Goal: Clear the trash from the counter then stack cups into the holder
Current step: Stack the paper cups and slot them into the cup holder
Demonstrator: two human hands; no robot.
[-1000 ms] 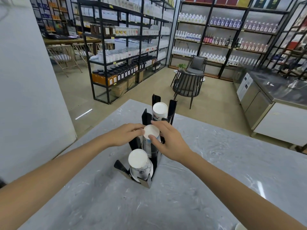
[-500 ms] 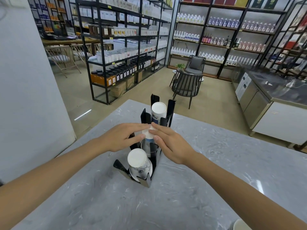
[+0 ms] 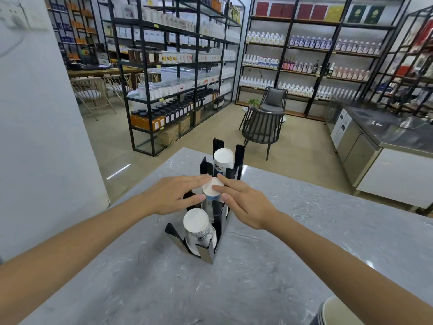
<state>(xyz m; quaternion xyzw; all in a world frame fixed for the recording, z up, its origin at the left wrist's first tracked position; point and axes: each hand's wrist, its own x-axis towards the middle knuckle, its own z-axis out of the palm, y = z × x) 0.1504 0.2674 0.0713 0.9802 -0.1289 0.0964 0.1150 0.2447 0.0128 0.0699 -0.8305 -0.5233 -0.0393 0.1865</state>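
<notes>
Hands flatten on the middle stack

Both hands, left (image 3: pixel 174 193) and right (image 3: pixel 246 204), have uncurled and press flat-fingered on the middle cups (image 3: pixel 212 190) in the holder (image 3: pixel 208 250); they look seated. More cups (image 3: pixel 337 311) wait at five o'clock on the surface (image 3: pixel 293 254).

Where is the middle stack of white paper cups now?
In the head view, the middle stack of white paper cups stands in the black cup holder at centre, between the near and far stacks.
</notes>
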